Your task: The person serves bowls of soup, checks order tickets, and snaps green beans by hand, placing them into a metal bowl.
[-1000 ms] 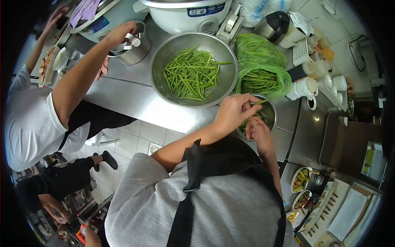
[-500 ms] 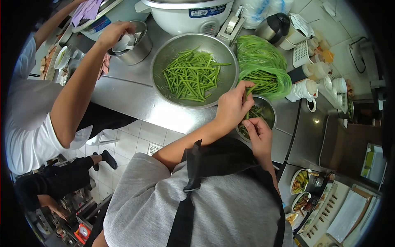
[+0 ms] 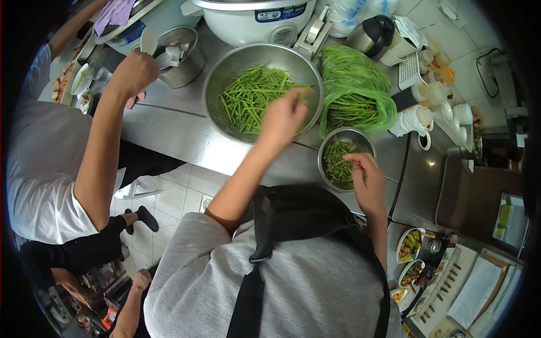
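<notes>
A large perforated metal colander [image 3: 217,121] holds cut green beans [image 3: 251,101]. Over its right part is my left hand [image 3: 284,117], blurred, fingers bent together; whatever they hold cannot be made out. My right hand [image 3: 369,183] hovers at the right rim of a small metal bowl [image 3: 369,147], thumb and fingers apart, with nothing seen between them. Short green bits [image 3: 338,161] lie in that bowl. Behind it, an open green plastic bag [image 3: 355,84] is full of long green beans [image 3: 354,109].
At the left, a co-worker's hand [image 3: 135,73] holds a ladle or scoop beside a metal pot [image 3: 189,66]. A white rice cooker [image 3: 253,25] and a tape dispenser [image 3: 314,35] stand behind the colander. A steel thermos [image 3: 369,36] and sauce containers are at the back right.
My left hand has moved from the bag's mouth left over the colander. My right hand has shifted slightly right and opened. The co-worker's hand has come out of the pot with a scoop.
</notes>
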A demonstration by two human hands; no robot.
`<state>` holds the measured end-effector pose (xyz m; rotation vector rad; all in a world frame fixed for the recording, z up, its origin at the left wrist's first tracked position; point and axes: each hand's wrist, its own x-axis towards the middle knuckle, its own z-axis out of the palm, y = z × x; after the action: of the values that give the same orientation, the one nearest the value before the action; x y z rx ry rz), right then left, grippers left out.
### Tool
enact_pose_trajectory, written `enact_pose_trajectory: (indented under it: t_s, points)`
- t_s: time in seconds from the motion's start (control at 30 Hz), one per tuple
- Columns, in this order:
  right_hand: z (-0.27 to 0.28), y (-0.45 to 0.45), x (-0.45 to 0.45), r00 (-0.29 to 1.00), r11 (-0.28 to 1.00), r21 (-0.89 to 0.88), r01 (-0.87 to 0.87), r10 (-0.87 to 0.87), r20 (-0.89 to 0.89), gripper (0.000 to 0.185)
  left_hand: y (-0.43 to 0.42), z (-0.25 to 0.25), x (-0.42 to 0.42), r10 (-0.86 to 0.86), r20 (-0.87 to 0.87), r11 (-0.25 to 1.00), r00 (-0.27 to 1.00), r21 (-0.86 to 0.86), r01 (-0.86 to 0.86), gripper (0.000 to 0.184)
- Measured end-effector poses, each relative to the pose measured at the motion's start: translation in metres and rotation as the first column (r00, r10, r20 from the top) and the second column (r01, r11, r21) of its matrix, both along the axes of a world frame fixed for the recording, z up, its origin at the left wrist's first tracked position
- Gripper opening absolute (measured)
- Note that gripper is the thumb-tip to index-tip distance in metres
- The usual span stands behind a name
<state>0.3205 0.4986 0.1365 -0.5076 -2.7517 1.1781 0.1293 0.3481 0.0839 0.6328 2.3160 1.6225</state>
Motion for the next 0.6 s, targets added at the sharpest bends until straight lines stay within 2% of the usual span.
enact_pose_trajectory:
  t_s: [0.03, 0.13, 0.2, 0.23, 0.27, 0.3, 0.33, 0.4, 0.43, 0.47, 0.53, 0.6]
  points:
    - [-0.010, 0.009, 0.006, 0.994, 0.938, 0.336, -0.089, 0.103, -0.025, 0.029, -0.012, 0.002, -0.013, 0.071, -0.132, 0.986, 0.989, -0.139, -0.089, 0.032]
    - [0.013, 0.018, 0.017, 0.995, 0.976, 0.218, 0.029, -0.049, 0.085, 0.037, -0.049, -0.016, -0.043, 0.110, -0.536, 0.844, 0.837, -0.394, -0.364, 0.041]
    - [0.062, 0.016, 0.018, 0.960, 0.979, -0.161, 0.128, -0.163, -0.227, 0.040, -0.070, -0.023, -0.054, 0.115, -0.457, 0.848, 0.882, -0.418, -0.327, 0.035]
    - [0.087, 0.018, 0.022, 0.848, 0.968, -0.250, -0.010, -0.124, -0.515, 0.044, -0.077, -0.021, -0.058, 0.036, -0.247, 0.858, 0.968, -0.489, -0.157, 0.032]
    - [0.116, 0.015, 0.038, 0.679, 0.904, -0.397, -0.160, -0.192, -0.709, 0.046, -0.083, -0.017, -0.060, -0.045, -0.021, 0.853, 0.999, -0.520, 0.028, 0.030]
    - [0.145, 0.012, 0.053, 0.454, 0.797, -0.454, -0.398, -0.259, -0.853, 0.050, -0.085, -0.016, -0.060, -0.121, 0.208, 0.833, 0.971, -0.510, 0.214, 0.029]
    - [0.174, 0.009, 0.069, 0.226, 0.695, -0.379, -0.611, -0.306, -0.925, 0.055, -0.082, -0.021, -0.058, -0.234, 0.198, 0.799, 0.952, -0.518, 0.304, 0.028]
    - [0.225, -0.022, 0.074, 0.279, 0.563, -0.300, -0.770, -0.125, -0.952, 0.040, -0.072, -0.041, -0.052, -0.443, 0.177, 0.707, 0.879, -0.534, 0.464, 0.026]
    - [0.234, -0.033, 0.078, 0.144, 0.584, -0.137, -0.800, -0.036, -0.989, 0.040, -0.067, -0.050, -0.052, -0.420, 0.115, 0.761, 0.900, -0.496, 0.418, 0.026]
    - [0.241, -0.048, 0.063, 0.107, 0.433, -0.122, -0.893, -0.060, -0.992, 0.038, -0.067, -0.050, -0.054, -0.347, 0.050, 0.797, 0.936, -0.511, 0.323, 0.026]
    - [0.244, -0.061, 0.061, 0.105, 0.352, -0.138, -0.926, -0.110, -0.988, 0.036, -0.064, -0.048, -0.057, -0.200, -0.081, 0.846, 0.976, -0.517, 0.131, 0.026]
    - [0.261, -0.038, 0.080, 0.032, 0.654, 0.050, -0.755, 0.113, -0.993, 0.040, -0.067, -0.033, -0.060, -0.107, -0.044, 0.887, 0.993, -0.455, 0.075, 0.026]
